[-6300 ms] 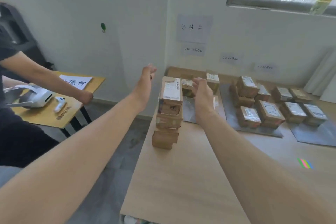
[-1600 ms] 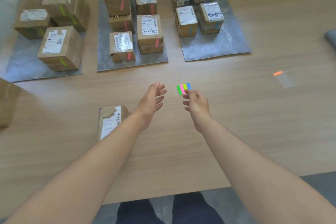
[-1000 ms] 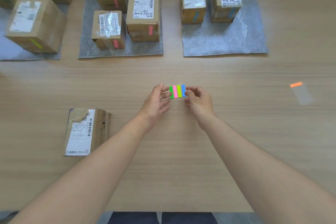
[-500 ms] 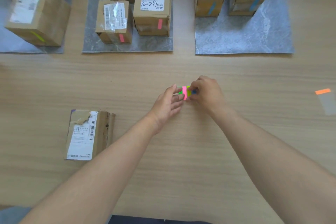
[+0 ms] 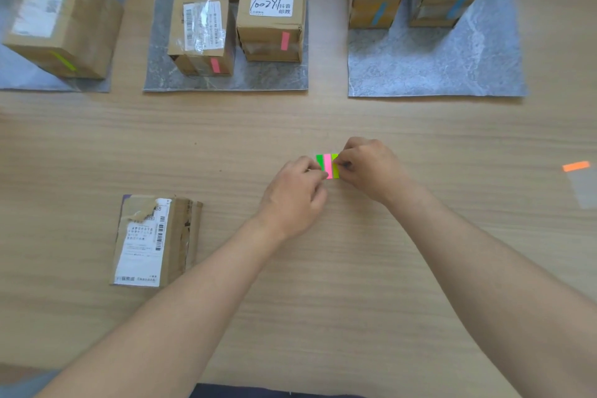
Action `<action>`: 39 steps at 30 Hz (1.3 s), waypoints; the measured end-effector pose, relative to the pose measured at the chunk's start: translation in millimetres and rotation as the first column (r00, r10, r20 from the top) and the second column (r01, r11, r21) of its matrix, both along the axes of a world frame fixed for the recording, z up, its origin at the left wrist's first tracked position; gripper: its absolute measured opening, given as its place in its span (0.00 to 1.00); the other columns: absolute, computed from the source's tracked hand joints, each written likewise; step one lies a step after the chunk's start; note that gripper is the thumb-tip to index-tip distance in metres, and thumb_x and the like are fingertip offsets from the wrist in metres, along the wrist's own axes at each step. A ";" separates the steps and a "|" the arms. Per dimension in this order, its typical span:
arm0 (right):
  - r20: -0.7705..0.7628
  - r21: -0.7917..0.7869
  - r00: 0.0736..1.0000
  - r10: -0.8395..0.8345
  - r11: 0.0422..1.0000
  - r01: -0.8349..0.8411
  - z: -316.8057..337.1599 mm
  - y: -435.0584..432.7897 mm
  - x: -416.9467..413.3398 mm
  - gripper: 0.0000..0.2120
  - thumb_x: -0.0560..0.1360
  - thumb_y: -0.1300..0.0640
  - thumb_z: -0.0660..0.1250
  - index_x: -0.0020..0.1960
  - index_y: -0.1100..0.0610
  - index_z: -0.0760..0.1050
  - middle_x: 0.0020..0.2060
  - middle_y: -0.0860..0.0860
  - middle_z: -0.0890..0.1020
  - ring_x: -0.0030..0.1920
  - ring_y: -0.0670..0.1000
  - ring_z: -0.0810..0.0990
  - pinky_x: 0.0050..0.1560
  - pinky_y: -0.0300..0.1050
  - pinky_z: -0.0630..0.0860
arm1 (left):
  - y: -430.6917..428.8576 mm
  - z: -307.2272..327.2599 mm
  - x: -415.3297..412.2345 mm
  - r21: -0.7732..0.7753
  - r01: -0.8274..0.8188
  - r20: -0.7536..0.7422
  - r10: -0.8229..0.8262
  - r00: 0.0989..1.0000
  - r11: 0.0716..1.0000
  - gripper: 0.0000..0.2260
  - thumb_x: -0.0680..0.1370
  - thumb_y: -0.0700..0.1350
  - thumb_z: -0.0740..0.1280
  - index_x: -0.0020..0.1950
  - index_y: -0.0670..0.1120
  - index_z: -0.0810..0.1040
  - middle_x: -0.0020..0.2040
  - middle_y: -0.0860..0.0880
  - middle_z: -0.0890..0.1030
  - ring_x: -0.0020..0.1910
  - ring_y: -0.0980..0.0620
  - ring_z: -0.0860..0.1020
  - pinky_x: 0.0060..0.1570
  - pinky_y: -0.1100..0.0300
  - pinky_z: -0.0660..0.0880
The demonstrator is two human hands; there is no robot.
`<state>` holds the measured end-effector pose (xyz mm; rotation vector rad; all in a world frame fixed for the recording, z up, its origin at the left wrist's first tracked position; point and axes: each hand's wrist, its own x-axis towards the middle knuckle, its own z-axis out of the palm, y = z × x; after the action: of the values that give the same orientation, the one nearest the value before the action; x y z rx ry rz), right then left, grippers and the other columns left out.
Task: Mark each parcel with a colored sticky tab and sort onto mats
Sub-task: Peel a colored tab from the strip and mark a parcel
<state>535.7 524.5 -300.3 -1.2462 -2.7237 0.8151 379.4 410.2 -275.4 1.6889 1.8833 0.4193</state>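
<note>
Wooden table [image 5: 323, 300] | left hand [image 5: 292, 200], right hand [image 5: 371, 168] now pinch neon striped sticky-tab pad [image 5: 328, 165], probably peeling | brown cardboard parcel [image 5: 151, 239] untabbed

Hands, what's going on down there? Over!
Left hand, right hand pinch tab pad. Unmarked parcel lies apart, leftward. Orange tab loose, far right.

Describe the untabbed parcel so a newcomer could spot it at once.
Find the grey mats along the table's far side. Nearer, left of the left hand pinching the tabs, one parcel lies on bare wood. Unlike the matted parcels, it shows no colored tab.
</note>
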 end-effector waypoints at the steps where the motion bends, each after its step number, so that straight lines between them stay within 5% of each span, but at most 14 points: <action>1: -0.009 0.003 1.000 -0.002 1.000 0.002 0.2 -0.6 0.7 0.04 0.73 0.60 0.74 0.44 0.61 0.85 0.41 0.57 0.81 0.38 0.63 0.80 0.38 0.57 0.79 | -0.6 -3.5 -0.6 0.008 0.092 -0.120 -0.091 0.989 0.996 0.21 0.73 0.49 0.57 0.58 0.45 0.83 0.58 0.43 0.79 0.55 0.41 0.78 0.55 0.49 0.76; 5: -0.026 -0.024 1.000 0.008 1.000 -0.008 1.3 1.8 -0.1 0.06 0.76 0.61 0.70 0.51 0.60 0.85 0.46 0.58 0.81 0.43 0.63 0.81 0.43 0.57 0.79 | -0.9 -6.7 5.1 -0.048 0.228 -0.312 -0.232 0.921 0.972 0.24 0.73 0.51 0.56 0.65 0.48 0.79 0.66 0.40 0.76 0.64 0.39 0.73 0.62 0.47 0.71; 13: 0.062 -0.086 0.998 -0.001 0.996 0.006 -2.6 12.3 -3.0 0.08 0.81 0.60 0.66 0.54 0.59 0.83 0.51 0.58 0.80 0.54 0.60 0.80 0.54 0.52 0.73 | -3.0 -13.5 9.4 -0.065 0.236 -0.350 -0.244 0.905 0.969 0.27 0.73 0.51 0.55 0.70 0.48 0.75 0.68 0.41 0.72 0.68 0.37 0.69 0.71 0.42 0.64; 16: -0.044 -0.101 0.970 -0.238 0.967 0.233 -2.8 12.8 -4.7 0.08 0.79 0.62 0.65 0.51 0.58 0.84 0.48 0.57 0.83 0.52 0.59 0.81 0.54 0.46 0.72 | -1.9 -13.9 9.5 -0.082 0.225 -0.329 -0.239 0.913 0.971 0.28 0.72 0.52 0.54 0.70 0.48 0.75 0.69 0.40 0.72 0.68 0.37 0.69 0.72 0.41 0.63; 17: -0.128 -0.146 0.887 -0.444 0.893 0.426 0.1 12.9 -6.2 0.08 0.79 0.61 0.64 0.50 0.57 0.83 0.46 0.56 0.84 0.50 0.58 0.82 0.54 0.46 0.75 | -1.6 -13.5 9.6 -0.095 0.221 -0.328 -0.240 0.914 0.971 0.29 0.71 0.53 0.54 0.70 0.48 0.75 0.69 0.40 0.72 0.68 0.37 0.69 0.73 0.41 0.63; 19: -0.258 -0.395 0.438 -0.861 0.508 0.766 9.9 14.0 -8.4 0.08 0.81 0.60 0.63 0.51 0.56 0.82 0.40 0.54 0.83 0.41 0.55 0.85 0.45 0.46 0.82 | -1.0 -12.4 10.5 -0.114 0.214 -0.315 -0.239 0.918 0.970 0.30 0.71 0.54 0.53 0.71 0.49 0.75 0.70 0.41 0.71 0.69 0.37 0.68 0.74 0.41 0.61; 20: -0.255 -0.542 0.193 -0.948 0.305 0.783 14.9 12.7 -9.6 0.07 0.81 0.60 0.64 0.52 0.57 0.81 0.40 0.54 0.83 0.37 0.53 0.85 0.38 0.42 0.81 | -0.6 -12.7 9.5 -0.114 0.210 -0.309 -0.236 0.921 0.971 0.30 0.72 0.54 0.52 0.71 0.49 0.75 0.71 0.41 0.70 0.69 0.38 0.68 0.74 0.42 0.61; 22: -0.255 -0.704 0.019 -0.967 0.199 0.682 25.8 3.2 -15.3 0.06 0.81 0.61 0.66 0.52 0.59 0.81 0.40 0.54 0.82 0.35 0.50 0.83 0.34 0.37 0.79 | 1.5 -13.0 4.4 -0.084 0.192 -0.238 -0.207 0.949 0.978 0.29 0.72 0.55 0.52 0.70 0.49 0.76 0.69 0.41 0.72 0.67 0.39 0.71 0.72 0.42 0.64; 24: -0.327 -0.755 0.056 -0.943 0.296 0.586 38.7 -12.1 -22.0 0.04 0.80 0.62 0.69 0.50 0.61 0.82 0.38 0.53 0.82 0.35 0.49 0.84 0.37 0.38 0.80 | 7.8 -7.6 -0.5 -0.019 0.044 -0.028 -0.045 0.999 0.999 0.23 0.75 0.52 0.58 0.66 0.47 0.79 0.62 0.43 0.77 0.61 0.42 0.77 0.66 0.46 0.71; 26: -0.401 -0.753 0.116 -0.909 0.399 0.524 50.0 -27.1 -26.6 0.03 0.78 0.63 0.71 0.49 0.61 0.83 0.38 0.54 0.84 0.38 0.50 0.85 0.39 0.41 0.82 | 14.3 10.9 -2.9 -0.071 -0.295 0.251 0.304 0.919 0.953 0.13 0.77 0.47 0.66 0.59 0.46 0.83 0.54 0.47 0.82 0.53 0.48 0.81 0.59 0.52 0.76; 28: -0.490 -0.701 0.201 -0.848 0.520 0.487 58.4 -39.9 -30.1 0.03 0.76 0.64 0.73 0.49 0.60 0.85 0.40 0.56 0.86 0.40 0.53 0.86 0.42 0.47 0.84 | 17.4 32.9 -4.5 -0.310 -0.504 0.541 0.585 0.604 0.806 0.07 0.78 0.45 0.70 0.50 0.43 0.85 0.46 0.47 0.85 0.45 0.49 0.83 0.56 0.52 0.80; 30: -0.593 -0.550 0.341 -0.730 0.676 0.490 62.7 -53.8 -33.6 0.04 0.74 0.62 0.75 0.48 0.56 0.86 0.42 0.53 0.85 0.41 0.53 0.86 0.45 0.52 0.84 | 14.6 53.1 -8.7 -0.507 -0.465 0.686 0.666 0.294 0.726 0.09 0.79 0.46 0.70 0.49 0.40 0.84 0.44 0.44 0.85 0.45 0.47 0.84 0.54 0.51 0.81; 32: -0.660 -0.356 0.481 -0.576 0.805 0.476 66.5 -69.4 -37.4 0.04 0.73 0.62 0.76 0.47 0.55 0.86 0.43 0.49 0.82 0.41 0.48 0.85 0.44 0.48 0.83 | 7.4 69.4 -16.6 -0.564 -0.427 0.729 0.669 0.145 0.707 0.10 0.79 0.47 0.70 0.50 0.39 0.83 0.44 0.42 0.85 0.45 0.46 0.84 0.54 0.51 0.81; 39: -0.708 -0.036 0.665 -0.239 0.952 0.305 80.5 -121.4 -55.6 0.05 0.72 0.65 0.77 0.48 0.59 0.87 0.43 0.54 0.80 0.41 0.46 0.80 0.41 0.33 0.78 | -45.6 96.1 -47.3 -0.550 -0.423 0.756 0.644 0.115 0.720 0.06 0.78 0.38 0.71 0.52 0.37 0.82 0.47 0.37 0.85 0.52 0.39 0.84 0.59 0.48 0.80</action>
<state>480.2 403.1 -219.8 -0.9977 -1.8742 0.8867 332.1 364.6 -179.4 0.2250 1.3964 1.1585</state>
